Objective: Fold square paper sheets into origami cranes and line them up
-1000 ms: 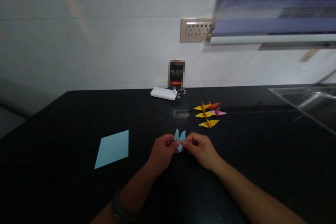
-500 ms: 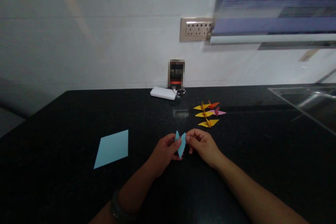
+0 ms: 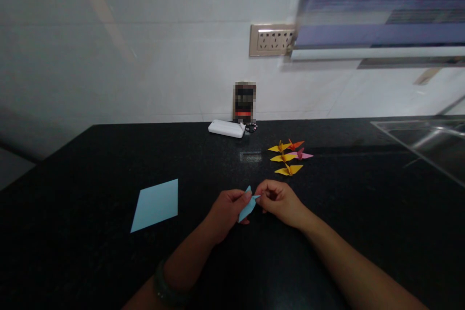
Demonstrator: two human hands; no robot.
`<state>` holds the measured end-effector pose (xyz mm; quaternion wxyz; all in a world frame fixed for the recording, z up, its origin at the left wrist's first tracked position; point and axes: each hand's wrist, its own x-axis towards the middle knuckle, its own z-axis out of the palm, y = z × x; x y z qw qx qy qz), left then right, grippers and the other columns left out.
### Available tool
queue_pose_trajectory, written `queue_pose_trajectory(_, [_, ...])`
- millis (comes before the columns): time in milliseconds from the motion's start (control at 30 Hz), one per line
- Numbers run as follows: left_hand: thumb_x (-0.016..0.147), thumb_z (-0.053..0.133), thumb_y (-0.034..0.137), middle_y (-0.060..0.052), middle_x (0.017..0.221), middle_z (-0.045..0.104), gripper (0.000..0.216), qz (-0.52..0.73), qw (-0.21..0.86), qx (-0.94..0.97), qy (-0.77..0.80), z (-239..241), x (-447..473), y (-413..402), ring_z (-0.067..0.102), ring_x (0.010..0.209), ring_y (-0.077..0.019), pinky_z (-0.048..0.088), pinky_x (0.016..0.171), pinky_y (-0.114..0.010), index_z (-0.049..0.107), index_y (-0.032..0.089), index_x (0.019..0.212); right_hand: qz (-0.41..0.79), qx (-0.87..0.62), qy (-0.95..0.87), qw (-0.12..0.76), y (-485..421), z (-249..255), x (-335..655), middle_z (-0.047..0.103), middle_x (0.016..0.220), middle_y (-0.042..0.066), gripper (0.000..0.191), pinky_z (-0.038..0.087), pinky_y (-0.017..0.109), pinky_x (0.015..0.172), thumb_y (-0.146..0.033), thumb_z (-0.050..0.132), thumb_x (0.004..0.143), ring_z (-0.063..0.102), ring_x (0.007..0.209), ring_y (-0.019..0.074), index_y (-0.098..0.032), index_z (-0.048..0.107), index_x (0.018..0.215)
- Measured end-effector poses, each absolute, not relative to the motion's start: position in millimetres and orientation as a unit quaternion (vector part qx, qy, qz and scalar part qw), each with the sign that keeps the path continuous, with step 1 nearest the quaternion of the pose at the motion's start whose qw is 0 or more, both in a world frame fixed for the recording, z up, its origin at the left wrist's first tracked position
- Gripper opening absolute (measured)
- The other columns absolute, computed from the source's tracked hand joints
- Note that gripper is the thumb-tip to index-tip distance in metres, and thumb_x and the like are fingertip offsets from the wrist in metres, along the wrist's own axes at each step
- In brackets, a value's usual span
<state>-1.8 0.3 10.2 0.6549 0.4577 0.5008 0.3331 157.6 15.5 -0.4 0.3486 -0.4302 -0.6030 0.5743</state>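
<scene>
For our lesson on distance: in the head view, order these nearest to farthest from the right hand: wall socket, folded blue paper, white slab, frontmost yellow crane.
1. Folded blue paper, left, touching the right hand.
2. Frontmost yellow crane, just beyond.
3. White slab, back left.
4. Wall socket, above counter.

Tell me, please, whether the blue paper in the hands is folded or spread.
Folded: the paper shows narrow, pointed flaps, unlike the flat sheet at left.

A sheet [image 3: 156,206] lies left of the held paper [image 3: 248,209], cranes [image 3: 289,170] behind right; farther right, seemingly a sink [image 3: 417,152].
</scene>
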Motion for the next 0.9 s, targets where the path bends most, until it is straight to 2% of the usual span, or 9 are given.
queue_pose_trajectory(300, [0.066, 0.063, 0.042, 0.002, 0.055, 0.050, 0.030, 0.361, 0.721, 0.374, 0.458, 0, -4, 2, 0.045, 0.048, -0.0066, 0.043, 0.047, -0.020, 0.061, 0.011, 0.065, 0.543, -0.408, -0.625, 0.384, 16, -2, 159, 0.044, 0.056, -0.005, 0.009, 0.031, 0.020, 0.044, -0.024, 0.058, 0.073, 0.040, 0.047, 0.0067, -0.016, 0.054, 0.073])
queue_pose_trajectory(467, [0.064, 0.065, 0.040, 0.003, 0.053, 0.050, 0.030, 0.376, 0.731, 0.351, 0.449, 0, -3, 1, 0.044, 0.047, -0.0066, 0.041, 0.047, -0.021, 0.061, 0.011, 0.060, 0.472, -0.378, -0.683, 0.409, 16, 0, 160, 0.050, 0.065, -0.001, 0.003, 0.035, 0.022, 0.050, -0.018, 0.058, 0.072, 0.045, 0.056, 0.0089, -0.016, 0.058, 0.070])
queue_pose_trajectory(633, [0.063, 0.068, 0.038, 0.002, 0.055, 0.052, 0.027, 0.378, 0.732, 0.341, 0.453, 0, -3, 0, 0.046, 0.050, -0.0070, 0.041, 0.048, -0.020, 0.064, 0.011, 0.063, 0.425, -0.354, -0.731, 0.399, 16, 2, 163, 0.055, 0.069, 0.002, 0.007, 0.038, 0.023, 0.054, -0.016, 0.055, 0.074, 0.050, 0.061, 0.0109, -0.016, 0.061, 0.071])
queue_pose_trajectory(900, [0.062, 0.069, 0.037, 0.001, 0.057, 0.055, 0.026, 0.417, 0.709, 0.339, 0.456, -1, -2, 1, 0.047, 0.051, -0.0073, 0.039, 0.051, -0.021, 0.064, 0.012, 0.065, 0.407, -0.366, -0.745, 0.383, 14, 3, 160, 0.053, 0.071, 0.002, 0.005, 0.036, 0.021, 0.049, -0.018, 0.055, 0.076, 0.044, 0.054, 0.0080, -0.015, 0.060, 0.076])
